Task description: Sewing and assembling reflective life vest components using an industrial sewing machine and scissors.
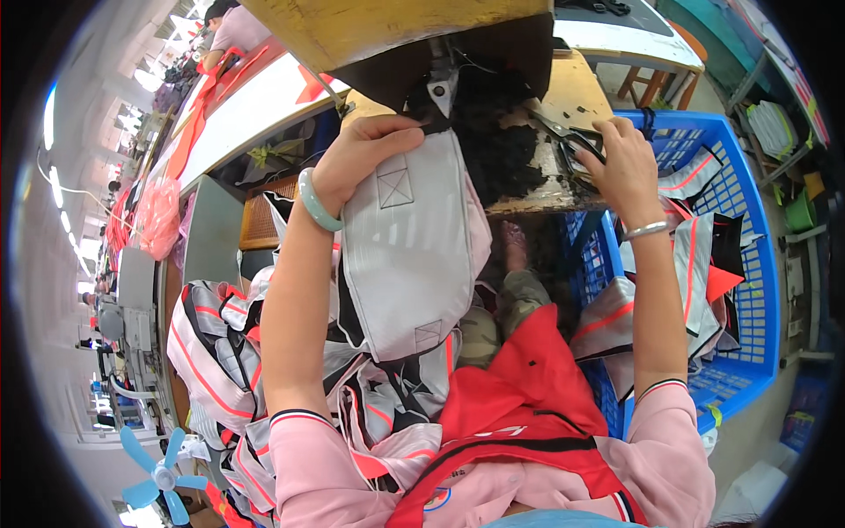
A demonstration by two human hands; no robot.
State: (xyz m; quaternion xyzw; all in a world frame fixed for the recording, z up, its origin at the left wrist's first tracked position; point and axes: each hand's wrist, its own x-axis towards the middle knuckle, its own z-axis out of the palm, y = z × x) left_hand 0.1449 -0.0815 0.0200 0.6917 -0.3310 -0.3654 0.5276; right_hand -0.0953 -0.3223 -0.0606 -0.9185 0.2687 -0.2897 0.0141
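Observation:
A grey fabric panel with stitched crossed squares and dark edging hangs in front of the yellow machine. My left hand pinches its upper edge, where a dark strap end lies under the machine's metal foot. To the right, my right hand has its fingers curled on the black handles of a pair of scissors. The blades lie over the worn wooden table, pointing toward the machine. Part of the grip is hidden by my fingers.
Black scraps cover the table under the machine. A blue plastic basket at the right holds grey and red-striped pieces. More such pieces are heaped at my left and over my lap. Another person works at the far left.

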